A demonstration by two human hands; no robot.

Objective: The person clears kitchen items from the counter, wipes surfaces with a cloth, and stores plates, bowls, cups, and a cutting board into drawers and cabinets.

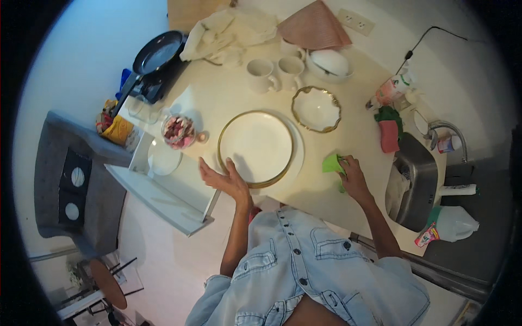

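My right hand (354, 179) grips a bright green cloth (331, 164) on the cream countertop (314, 181), to the right of the plates. My left hand (227, 180) holds nothing; its fingers are spread, and the thumb is by the near-left rim of a gold-rimmed white plate (257, 148). Whether it touches the rim I cannot tell. Under that plate shows the edge of a larger white plate (299, 157). Behind and to the right sits a white bowl with a scalloped gold rim (316, 109).
White mugs (261, 75) stand at the back beside a white bowl (329, 65). Left are a glass jar of potpourri (178, 132), a frying pan (158, 53) and an open drawer (159, 199). To the right, a pink sponge (389, 136) lies by the steel sink (422, 187), near a plastic jug (454, 224).
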